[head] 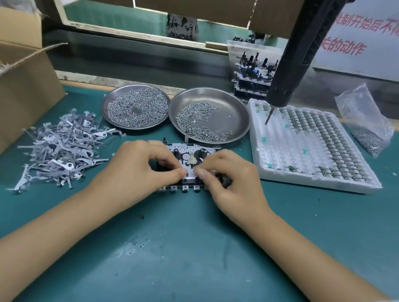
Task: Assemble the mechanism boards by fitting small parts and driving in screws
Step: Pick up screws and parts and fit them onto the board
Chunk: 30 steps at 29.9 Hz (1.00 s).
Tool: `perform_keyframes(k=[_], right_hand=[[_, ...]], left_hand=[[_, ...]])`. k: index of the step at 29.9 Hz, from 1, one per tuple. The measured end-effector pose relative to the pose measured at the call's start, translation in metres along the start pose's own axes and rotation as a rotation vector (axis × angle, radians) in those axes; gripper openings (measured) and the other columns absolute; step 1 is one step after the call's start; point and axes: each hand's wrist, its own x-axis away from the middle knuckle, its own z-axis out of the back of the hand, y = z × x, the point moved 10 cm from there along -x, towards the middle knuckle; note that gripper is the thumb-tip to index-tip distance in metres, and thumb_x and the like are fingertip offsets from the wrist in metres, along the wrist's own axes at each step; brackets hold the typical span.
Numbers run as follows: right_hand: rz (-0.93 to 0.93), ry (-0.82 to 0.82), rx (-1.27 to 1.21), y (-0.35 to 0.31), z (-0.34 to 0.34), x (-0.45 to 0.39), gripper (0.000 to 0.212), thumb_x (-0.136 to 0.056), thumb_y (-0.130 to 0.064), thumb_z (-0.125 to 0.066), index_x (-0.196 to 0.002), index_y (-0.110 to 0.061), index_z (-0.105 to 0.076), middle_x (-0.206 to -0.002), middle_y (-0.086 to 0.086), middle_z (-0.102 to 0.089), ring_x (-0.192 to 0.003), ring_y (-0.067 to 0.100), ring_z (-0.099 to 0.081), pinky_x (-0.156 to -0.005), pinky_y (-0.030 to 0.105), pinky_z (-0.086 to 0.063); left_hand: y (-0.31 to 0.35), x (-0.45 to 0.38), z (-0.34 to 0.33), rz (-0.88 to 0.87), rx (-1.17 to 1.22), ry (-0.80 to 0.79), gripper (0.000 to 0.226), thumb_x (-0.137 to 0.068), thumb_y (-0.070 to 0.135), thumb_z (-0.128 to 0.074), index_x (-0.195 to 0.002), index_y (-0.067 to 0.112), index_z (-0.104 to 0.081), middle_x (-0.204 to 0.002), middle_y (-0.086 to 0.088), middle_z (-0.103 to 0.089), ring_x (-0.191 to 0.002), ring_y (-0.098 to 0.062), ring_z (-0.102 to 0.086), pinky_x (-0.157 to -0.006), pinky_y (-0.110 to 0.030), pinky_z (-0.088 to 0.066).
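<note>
Head view shows both hands, left hand [144,168] and right hand [229,175], fingers curled and pinching a small part onto the board [189,153] at frame centre on the tabletop [189,242], screwdriver [288,70] hanging unused, so screws likely remain.
</note>
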Motion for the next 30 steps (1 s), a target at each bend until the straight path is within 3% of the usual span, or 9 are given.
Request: perform_keyframes(k=[5, 11, 14, 16, 18, 20, 22, 26, 30], right_hand=[[-0.243, 0.099, -0.26, 0.027, 0.01, -0.001, 0.01, -0.087, -0.005, -0.065, -0.084, -0.009, -0.073, -0.083, 0.0, -0.066, -0.081, 0.012, -0.06, -0.073, 0.017, -0.046], [-0.272, 0.122, -0.297, 0.032, 0.012, -0.002, 0.011, -0.088, -0.007, -0.065, -0.084, -0.011, -0.073, -0.081, -0.002, -0.065, -0.077, 0.005, -0.058, -0.071, 0.012, -0.043], [-0.265, 0.132, -0.3, 0.032, 0.012, -0.002, 0.01, -0.088, -0.008, -0.065, -0.085, -0.01, -0.074, -0.082, -0.002, -0.066, -0.078, 0.003, -0.058, -0.07, 0.012, -0.042], [-0.266, 0.14, -0.306, 0.033, 0.012, -0.001, 0.01, -0.088, -0.008, -0.065, -0.085, -0.01, -0.074, -0.082, -0.004, -0.065, -0.078, 0.003, -0.057, -0.07, 0.012, -0.042], [-0.267, 0.144, -0.3, 0.033, 0.012, -0.001, 0.01, -0.088, -0.008, -0.065, -0.084, -0.01, -0.074, -0.081, -0.005, -0.065, -0.077, 0.004, -0.057, -0.07, 0.013, -0.042], [-0.262, 0.143, -0.298, 0.033, 0.012, -0.001, 0.01, -0.088, -0.007, -0.066, -0.083, -0.011, -0.074, -0.08, -0.003, -0.066, -0.076, 0.005, -0.057, -0.07, 0.014, -0.043], [-0.259, 0.144, -0.304, 0.033, 0.012, -0.001, 0.011, -0.087, -0.007, -0.066, -0.081, -0.013, -0.073, -0.08, -0.002, -0.066, -0.075, 0.005, -0.057, -0.069, 0.014, -0.043], [-0.25, 0.139, -0.303, 0.033, 0.011, -0.002, 0.011, -0.087, -0.006, -0.066, -0.081, -0.012, -0.074, -0.079, 0.0, -0.066, -0.076, 0.009, -0.058, -0.069, 0.015, -0.044], [-0.252, 0.131, -0.309, 0.034, 0.009, -0.002, 0.011, -0.087, -0.006, -0.066, -0.082, -0.011, -0.075, -0.08, 0.002, -0.067, -0.079, 0.013, -0.06, -0.073, 0.024, -0.047]], left_hand=[[0.0, 0.0, -0.001, 0.005, -0.017, -0.023, 0.01, -0.069, 0.039, -0.076, -0.063, 0.035, -0.069, -0.073, 0.007, -0.065, -0.073, -0.009, -0.059, -0.075, -0.033, -0.047], [0.001, -0.001, -0.004, -0.017, -0.003, -0.062, 0.012, -0.066, 0.044, -0.077, -0.074, 0.037, -0.072, -0.077, 0.009, -0.067, -0.076, -0.005, -0.06, -0.075, -0.021, -0.047], [0.0, -0.007, 0.01, -0.037, 0.069, 0.036, 0.021, -0.068, 0.05, -0.07, -0.086, 0.039, -0.071, -0.084, 0.017, -0.068, -0.077, 0.001, -0.061, -0.074, -0.009, -0.045], [-0.007, -0.018, 0.031, -0.037, 0.056, 0.182, 0.012, -0.082, 0.042, -0.065, -0.089, 0.035, -0.071, -0.085, 0.013, -0.069, -0.076, -0.002, -0.06, -0.074, -0.014, -0.044], [-0.021, -0.037, 0.051, -0.006, -0.178, 0.302, 0.016, -0.092, 0.027, -0.06, -0.101, 0.02, -0.071, -0.097, -0.001, -0.068, -0.084, -0.015, -0.058, -0.077, -0.023, -0.039], [-0.04, -0.059, 0.056, 0.085, -0.499, 0.255, 0.029, -0.094, 0.023, -0.056, -0.12, 0.014, -0.064, -0.115, -0.014, -0.062, -0.103, -0.031, -0.055, -0.09, -0.032, -0.04], [-0.061, -0.075, 0.054, 0.206, -0.612, 0.156, 0.035, -0.094, 0.024, -0.056, -0.129, 0.018, -0.058, -0.125, -0.013, -0.06, -0.116, -0.036, -0.051, -0.098, -0.041, -0.041], [-0.069, -0.081, 0.057, 0.282, -0.531, 0.213, 0.021, -0.09, 0.022, -0.064, -0.11, 0.021, -0.07, -0.108, -0.008, -0.07, -0.105, -0.033, -0.06, -0.09, -0.037, -0.045], [-0.053, -0.074, 0.063, 0.163, -0.598, 0.334, 0.01, -0.088, 0.021, -0.066, -0.091, 0.023, -0.075, -0.09, -0.006, -0.073, -0.094, -0.032, -0.062, -0.086, -0.035, -0.044]])
